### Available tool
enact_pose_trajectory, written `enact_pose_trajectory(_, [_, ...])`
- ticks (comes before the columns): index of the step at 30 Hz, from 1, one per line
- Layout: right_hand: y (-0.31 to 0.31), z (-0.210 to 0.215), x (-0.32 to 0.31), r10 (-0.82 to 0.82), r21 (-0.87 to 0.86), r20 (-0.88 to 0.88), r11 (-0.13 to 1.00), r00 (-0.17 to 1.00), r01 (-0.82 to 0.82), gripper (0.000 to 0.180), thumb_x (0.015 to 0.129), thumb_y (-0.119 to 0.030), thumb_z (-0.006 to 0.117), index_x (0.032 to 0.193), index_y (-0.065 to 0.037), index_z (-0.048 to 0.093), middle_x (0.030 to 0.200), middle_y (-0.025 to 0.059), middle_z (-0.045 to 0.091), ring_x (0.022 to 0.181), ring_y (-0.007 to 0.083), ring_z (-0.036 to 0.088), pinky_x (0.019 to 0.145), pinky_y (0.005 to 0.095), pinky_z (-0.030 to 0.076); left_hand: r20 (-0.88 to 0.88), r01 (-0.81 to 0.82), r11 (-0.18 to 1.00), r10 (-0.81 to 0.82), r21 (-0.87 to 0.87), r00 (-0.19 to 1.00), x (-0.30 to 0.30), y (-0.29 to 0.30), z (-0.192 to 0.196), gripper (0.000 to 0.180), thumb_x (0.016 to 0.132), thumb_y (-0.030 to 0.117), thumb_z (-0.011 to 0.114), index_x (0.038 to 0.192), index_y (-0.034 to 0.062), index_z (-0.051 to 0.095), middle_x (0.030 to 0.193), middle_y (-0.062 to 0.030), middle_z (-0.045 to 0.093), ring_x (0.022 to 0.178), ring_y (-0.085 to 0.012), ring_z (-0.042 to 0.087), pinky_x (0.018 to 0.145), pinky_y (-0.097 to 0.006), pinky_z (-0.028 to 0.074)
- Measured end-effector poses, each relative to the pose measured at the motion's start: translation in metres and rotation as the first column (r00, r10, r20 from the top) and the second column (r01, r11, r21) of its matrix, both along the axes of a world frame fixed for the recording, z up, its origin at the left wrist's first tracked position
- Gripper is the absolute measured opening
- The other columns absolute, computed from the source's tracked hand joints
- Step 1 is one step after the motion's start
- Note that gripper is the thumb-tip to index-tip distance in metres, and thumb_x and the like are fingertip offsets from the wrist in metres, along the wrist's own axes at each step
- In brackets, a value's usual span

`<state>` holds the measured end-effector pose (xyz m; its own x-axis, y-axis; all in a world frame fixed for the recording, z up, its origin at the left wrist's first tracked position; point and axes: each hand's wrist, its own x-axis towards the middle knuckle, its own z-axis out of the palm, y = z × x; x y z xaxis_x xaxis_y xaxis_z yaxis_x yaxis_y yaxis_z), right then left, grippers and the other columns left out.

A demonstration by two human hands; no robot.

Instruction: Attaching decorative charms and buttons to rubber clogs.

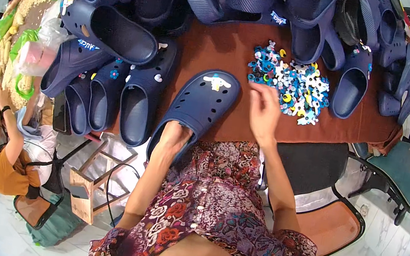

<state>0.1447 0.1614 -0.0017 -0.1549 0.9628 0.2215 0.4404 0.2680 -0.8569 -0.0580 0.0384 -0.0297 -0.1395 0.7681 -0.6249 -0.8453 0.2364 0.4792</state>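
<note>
My left hand (175,136) reaches into the heel opening of a navy clog (197,104) and holds it up. Its fingers are hidden inside the shoe. A white cartoon-figure charm (217,82) sits on the toe of this clog, and the other visible holes are bare. My right hand (263,112) hovers just right of the clog, at the near left edge of a pile of small shoe charms (298,87) in blue, white, yellow and black. Its fingers are curled together; anything between them is too small to make out.
Navy clogs (118,32) crowd the left and far side of the brown-covered table (206,41), several with charms. A single clog (351,90) stands right of the pile. Chairs (312,167) and a wooden stool (93,180) stand nearby. Another person (14,166) works at far left.
</note>
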Motion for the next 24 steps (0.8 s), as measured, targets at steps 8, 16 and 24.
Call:
enact_pose_trajectory(8, [-0.006,-0.016,0.087,-0.282,0.242,0.498,0.953,0.820,0.181,0.015,0.089,-0.006,0.057,0.102,-0.006,0.064,0.097,0.0129,0.061,0.092,0.0333,0.058,0.080,0.0446,0.044,-0.157,0.240,0.967,-0.224,0.086,0.962,-0.017,-0.022,-0.002,0.041,0.083,0.001,0.059,0.124,-0.0052,0.055,0.124,-0.0126,0.060,0.117,-0.0219,0.056,0.104,-0.033,0.040])
enact_pose_trajectory(16, [-0.008,-0.021,0.090,-0.237,0.212,0.575,0.968,0.783,0.137,0.015,0.089,-0.016,0.064,0.102,-0.009,0.063,0.093,0.0088,0.061,0.089,0.0307,0.057,0.078,0.0432,0.041,-0.038,0.095,0.986,-0.090,0.137,0.995,0.006,-0.013,0.038,0.026,0.079,0.011,0.067,0.103,0.0028,0.061,0.102,-0.0036,0.063,0.094,-0.0164,0.057,0.083,-0.029,0.041])
enact_pose_trajectory(24, [-0.009,-0.020,0.089,-0.184,0.186,0.519,0.977,0.835,0.100,0.017,0.087,-0.012,0.065,0.103,-0.008,0.062,0.090,0.0090,0.061,0.089,0.0296,0.057,0.078,0.0424,0.040,-0.267,0.190,0.974,-0.217,-0.123,0.939,0.005,-0.010,0.028,0.045,0.086,0.024,0.067,0.119,-0.0046,0.058,0.115,-0.0118,0.065,0.107,-0.0229,0.061,0.098,-0.036,0.044])
